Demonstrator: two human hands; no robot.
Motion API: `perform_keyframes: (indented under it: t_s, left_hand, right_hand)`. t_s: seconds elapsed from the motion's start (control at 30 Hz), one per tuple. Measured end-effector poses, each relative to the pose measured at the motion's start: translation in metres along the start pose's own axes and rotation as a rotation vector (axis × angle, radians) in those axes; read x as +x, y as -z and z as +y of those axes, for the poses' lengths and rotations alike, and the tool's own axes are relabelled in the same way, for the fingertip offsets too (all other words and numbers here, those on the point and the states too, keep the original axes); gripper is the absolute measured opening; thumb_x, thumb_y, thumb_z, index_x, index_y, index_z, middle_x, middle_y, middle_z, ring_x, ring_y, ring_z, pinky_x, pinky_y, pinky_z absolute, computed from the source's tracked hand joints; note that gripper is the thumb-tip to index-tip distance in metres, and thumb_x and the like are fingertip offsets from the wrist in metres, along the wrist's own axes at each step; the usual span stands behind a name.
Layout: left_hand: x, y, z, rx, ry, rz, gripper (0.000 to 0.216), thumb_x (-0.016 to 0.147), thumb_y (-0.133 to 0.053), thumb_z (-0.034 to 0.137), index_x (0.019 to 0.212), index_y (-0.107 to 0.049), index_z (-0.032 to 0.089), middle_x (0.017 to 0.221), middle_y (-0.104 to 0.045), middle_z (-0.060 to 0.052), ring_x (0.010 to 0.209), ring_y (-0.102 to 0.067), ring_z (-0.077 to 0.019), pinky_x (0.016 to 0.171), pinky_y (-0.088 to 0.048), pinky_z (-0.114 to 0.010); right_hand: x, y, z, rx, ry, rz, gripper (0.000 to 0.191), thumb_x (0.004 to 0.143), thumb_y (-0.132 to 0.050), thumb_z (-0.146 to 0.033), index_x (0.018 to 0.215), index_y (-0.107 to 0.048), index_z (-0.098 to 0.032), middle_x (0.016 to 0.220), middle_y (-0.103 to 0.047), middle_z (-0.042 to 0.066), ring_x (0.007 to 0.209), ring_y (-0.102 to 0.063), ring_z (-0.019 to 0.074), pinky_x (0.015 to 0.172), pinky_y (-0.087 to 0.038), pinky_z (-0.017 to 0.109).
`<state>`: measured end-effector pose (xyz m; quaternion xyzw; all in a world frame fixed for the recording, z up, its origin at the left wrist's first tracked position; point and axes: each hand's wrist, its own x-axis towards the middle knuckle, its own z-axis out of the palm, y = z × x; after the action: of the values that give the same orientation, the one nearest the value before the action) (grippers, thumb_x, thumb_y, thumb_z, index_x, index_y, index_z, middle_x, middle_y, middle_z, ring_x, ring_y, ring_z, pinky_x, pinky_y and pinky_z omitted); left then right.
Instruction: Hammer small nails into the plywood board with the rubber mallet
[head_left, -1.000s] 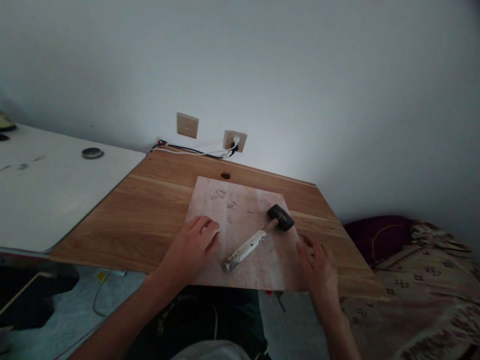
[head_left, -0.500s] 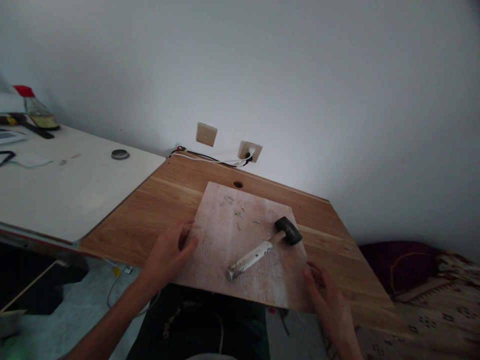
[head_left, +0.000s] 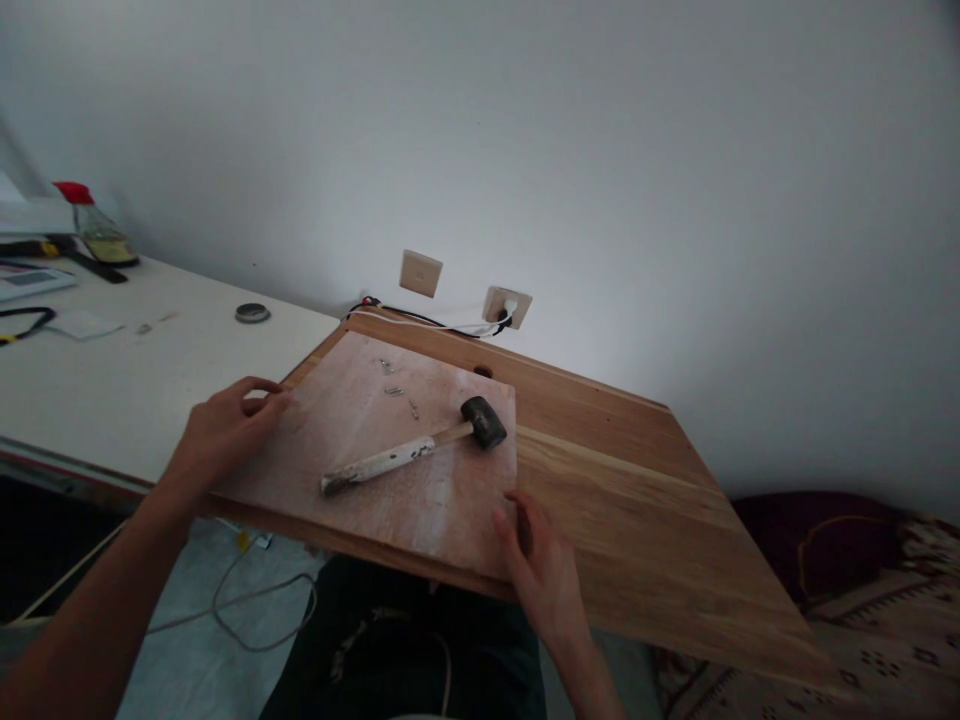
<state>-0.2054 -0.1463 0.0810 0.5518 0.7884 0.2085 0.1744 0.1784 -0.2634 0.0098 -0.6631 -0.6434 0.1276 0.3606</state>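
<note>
A thin, pale pinkish wooden board (head_left: 450, 510) lies on the brown wooden tabletop (head_left: 637, 500). My left hand (head_left: 229, 430) grips its left edge, thumb on top and fingers curled at the side. At the board's right edge, near the front corner, my right hand (head_left: 544, 565) holds it the same way. Across the board rests a mallet (head_left: 390, 460) with a black head pointing right and a worn, white-painted handle. Several small nails (head_left: 394, 391) are scattered behind it.
To the left stands a white table (head_left: 187, 340) with a round lid (head_left: 253, 313), a red-capped bottle (head_left: 105, 235) and tools. Cables run along the wall to an outlet (head_left: 508, 306). Patterned fabric (head_left: 885, 650) lies at the lower right; a cord (head_left: 262, 600) trails on the floor.
Both hands have slid the board left across the tabletop, carrying the mallet and nails along. The mallet has turned somewhat on the board, and the nails have shifted.
</note>
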Motion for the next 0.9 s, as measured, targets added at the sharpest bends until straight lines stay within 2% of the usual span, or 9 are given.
perform_keyframes:
  t_s: [0.1,0.23,0.33,0.47,0.57,0.67,0.77,0.9]
  left_hand:
    - [0.01,0.009,-0.014,0.063,0.051,0.027,0.036,0.095,-0.051,0.051,0.114,-0.067,0.025,0.1,-0.082,0.001,0.102,-0.074,-0.0255,0.085,-0.051,-0.029]
    - [0.015,0.012,-0.027,0.13,0.06,0.046,0.04,0.097,-0.045,0.054,0.115,-0.065,0.025,0.114,-0.081,0.0,0.104,-0.073,-0.0229,0.085,-0.051,-0.026]
    - [0.015,0.011,-0.03,0.169,0.028,0.034,0.046,0.098,-0.041,0.054,0.119,-0.065,0.021,0.122,-0.078,-0.007,0.107,-0.073,-0.0255,0.088,-0.052,-0.029]
    - [0.009,0.009,-0.026,0.262,-0.03,0.054,0.055,0.1,-0.035,0.053,0.126,-0.065,0.014,0.124,-0.076,-0.015,0.109,-0.072,-0.0311,0.09,-0.053,-0.035]
    - [0.003,0.006,-0.021,0.319,-0.059,0.09,0.06,0.1,-0.032,0.053,0.126,-0.066,0.011,0.117,-0.077,-0.018,0.106,-0.072,-0.0329,0.091,-0.054,-0.037]
    - [-0.006,0.002,-0.015,0.385,-0.058,0.113,0.062,0.101,-0.028,0.055,0.125,-0.067,0.014,0.108,-0.078,-0.018,0.101,-0.073,-0.0353,0.086,-0.054,-0.039]
    - [-0.021,-0.006,-0.006,0.435,-0.125,0.075,0.06,0.103,-0.026,0.055,0.125,-0.066,0.016,0.101,-0.078,-0.016,0.096,-0.074,-0.0362,0.083,-0.054,-0.04]
    - [-0.049,-0.023,0.007,0.338,-0.24,-0.013,0.049,0.102,-0.033,0.052,0.121,-0.065,0.021,0.106,-0.08,-0.012,0.098,-0.075,-0.0337,0.084,-0.054,-0.04]
  right_hand:
    - [0.003,-0.015,-0.017,0.009,0.053,0.0,0.041,0.104,-0.051,-0.055,0.117,-0.072,-0.022,0.113,-0.077,0.014,0.106,-0.074,0.031,0.096,-0.059,0.047]
    - [0.003,-0.024,-0.029,0.037,0.093,-0.042,0.034,0.104,-0.055,-0.049,0.117,-0.072,-0.022,0.112,-0.077,0.013,0.105,-0.074,0.0296,0.095,-0.06,0.046]
    - [0.002,-0.022,-0.027,0.071,0.111,-0.075,0.032,0.105,-0.055,-0.047,0.121,-0.07,-0.023,0.118,-0.076,0.012,0.11,-0.073,0.0292,0.099,-0.06,0.048]
    - [0.003,-0.018,-0.019,0.055,0.152,-0.065,0.036,0.107,-0.054,-0.045,0.134,-0.066,-0.024,0.14,-0.069,0.013,0.13,-0.065,0.0314,0.111,-0.053,0.054]
    - [0.004,-0.014,-0.014,0.024,0.202,-0.118,0.035,0.108,-0.052,-0.04,0.137,-0.065,-0.024,0.135,-0.072,0.012,0.127,-0.066,0.0304,0.11,-0.053,0.054]
    - [0.005,-0.007,-0.009,-0.029,0.213,-0.107,0.032,0.108,-0.052,-0.039,0.132,-0.067,-0.024,0.127,-0.075,0.012,0.121,-0.068,0.0312,0.107,-0.053,0.055]
    - [0.006,0.006,0.004,-0.102,0.175,-0.047,0.031,0.109,-0.049,-0.041,0.121,-0.07,-0.023,0.12,-0.077,0.013,0.113,-0.071,0.0316,0.102,-0.054,0.054]
    - [0.005,0.039,0.038,-0.256,0.106,0.105,0.044,0.108,-0.043,-0.054,0.109,-0.072,-0.021,0.103,-0.08,0.014,0.096,-0.076,0.0333,0.091,-0.057,0.053]
